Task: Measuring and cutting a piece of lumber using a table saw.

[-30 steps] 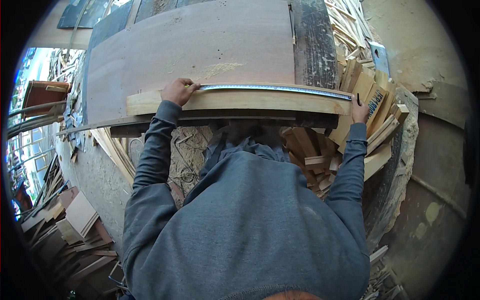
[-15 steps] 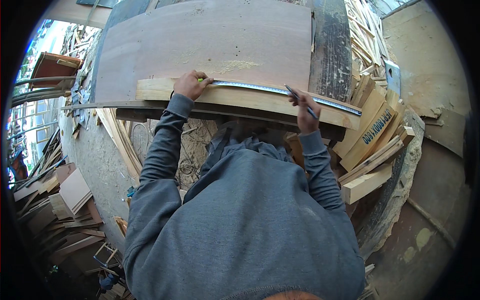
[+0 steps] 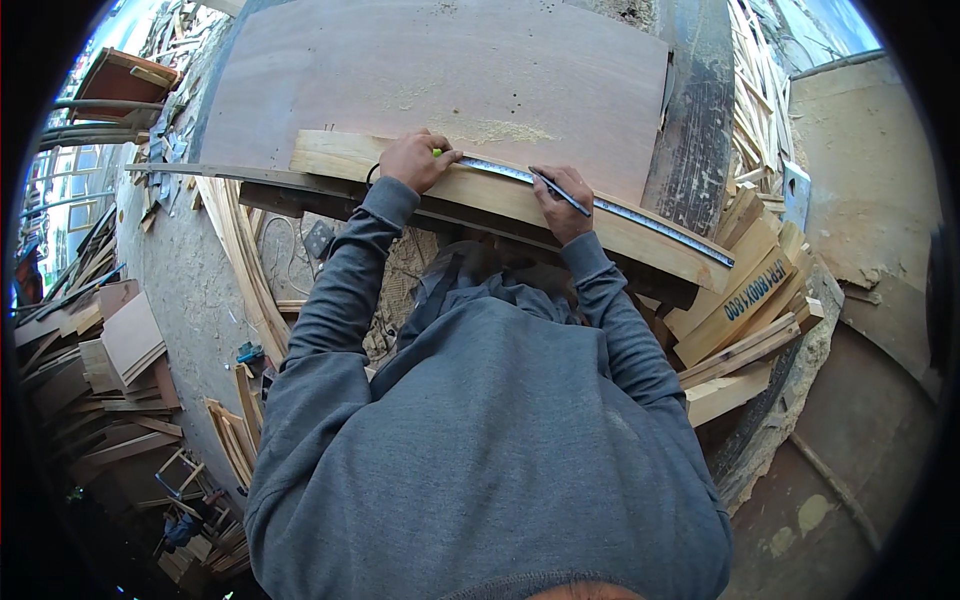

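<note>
A pale wooden plank (image 3: pixel 335 154) lies along the near edge of the workbench. Stretched along its top is the blade of a tape measure (image 3: pixel 660 229), running to the plank's right end. My left hand (image 3: pixel 415 163) is closed around the tape measure's body on the plank; only a bit of bright green shows between its fingers. In my right hand (image 3: pixel 563 215) a dark pencil (image 3: pixel 574 203) is gripped. That hand rests at the plank's front edge, with the pencil's far end beside the blade.
The bench is topped with a pinkish plywood sheet (image 3: pixel 400 60) bearing sawdust, and a dark worn board (image 3: pixel 695 140) lies at its right. Stacked timber pieces (image 3: pixel 745 300) stand close on my right. Long strips (image 3: pixel 245 270) and piled offcuts (image 3: pixel 130 330) lie to the left.
My right hand has moved left along the plank, bringing the pencil to the tape blade nearer my left hand. My left hand stays on the tape measure. The whole view has shifted slightly.
</note>
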Demonstrator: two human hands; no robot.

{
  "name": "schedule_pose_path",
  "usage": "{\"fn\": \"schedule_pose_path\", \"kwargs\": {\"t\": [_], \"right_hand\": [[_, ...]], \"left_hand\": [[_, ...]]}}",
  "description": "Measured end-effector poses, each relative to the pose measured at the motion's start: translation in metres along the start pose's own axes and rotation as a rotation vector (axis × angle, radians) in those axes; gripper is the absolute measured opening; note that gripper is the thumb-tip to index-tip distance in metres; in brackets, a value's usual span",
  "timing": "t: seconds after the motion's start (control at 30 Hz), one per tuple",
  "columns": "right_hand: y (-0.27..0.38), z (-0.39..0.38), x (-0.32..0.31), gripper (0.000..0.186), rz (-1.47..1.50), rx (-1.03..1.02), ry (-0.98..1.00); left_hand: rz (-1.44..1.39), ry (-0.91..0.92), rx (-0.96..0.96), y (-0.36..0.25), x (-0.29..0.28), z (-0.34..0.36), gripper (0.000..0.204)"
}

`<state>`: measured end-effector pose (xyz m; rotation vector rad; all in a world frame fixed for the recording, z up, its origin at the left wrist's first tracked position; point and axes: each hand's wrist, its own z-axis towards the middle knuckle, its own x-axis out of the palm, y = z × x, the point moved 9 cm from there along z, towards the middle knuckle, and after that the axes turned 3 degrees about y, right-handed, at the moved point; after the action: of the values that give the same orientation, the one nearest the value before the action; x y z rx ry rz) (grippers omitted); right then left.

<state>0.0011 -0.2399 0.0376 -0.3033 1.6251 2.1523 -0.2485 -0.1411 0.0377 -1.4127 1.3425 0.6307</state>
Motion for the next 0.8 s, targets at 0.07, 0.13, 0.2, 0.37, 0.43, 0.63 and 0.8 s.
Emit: {"fn": "schedule_pose_path", "kwargs": {"t": [0.07, 0.13, 0.2, 0.37, 0.43, 0.63, 0.8], "right_hand": [[-0.001, 0.000, 0.002, 0.016, -0.010, 0.027, 0.000], [-0.004, 0.001, 0.003, 0.016, -0.022, 0.054, -0.004], [-0.007, 0.001, 0.003, 0.015, -0.042, 0.072, 0.003], [-0.008, 0.002, 0.005, 0.014, -0.053, 0.071, 0.012], [-0.006, 0.002, 0.005, 0.014, -0.064, 0.055, 0.011], [-0.010, 0.002, 0.007, 0.013, -0.076, 0.080, 0.020], [-0.011, 0.004, 0.006, 0.013, -0.057, 0.082, -0.002]], "left_hand": [[-0.002, 0.000, -0.007, 0.002, 0.000, 0.000, 0.038], [-0.001, -0.001, -0.009, 0.002, 0.000, 0.001, 0.038], [-0.014, -0.002, -0.014, 0.002, 0.000, 0.001, 0.037], [-0.049, -0.042, 0.013, 0.002, 0.000, -0.001, 0.034], [-0.052, -0.048, 0.014, 0.003, -0.001, -0.001, 0.034], [-0.079, -0.055, 0.037, 0.002, 0.000, 0.000, 0.032], [-0.101, -0.077, 0.048, 0.002, -0.002, 0.001, 0.033]]}}
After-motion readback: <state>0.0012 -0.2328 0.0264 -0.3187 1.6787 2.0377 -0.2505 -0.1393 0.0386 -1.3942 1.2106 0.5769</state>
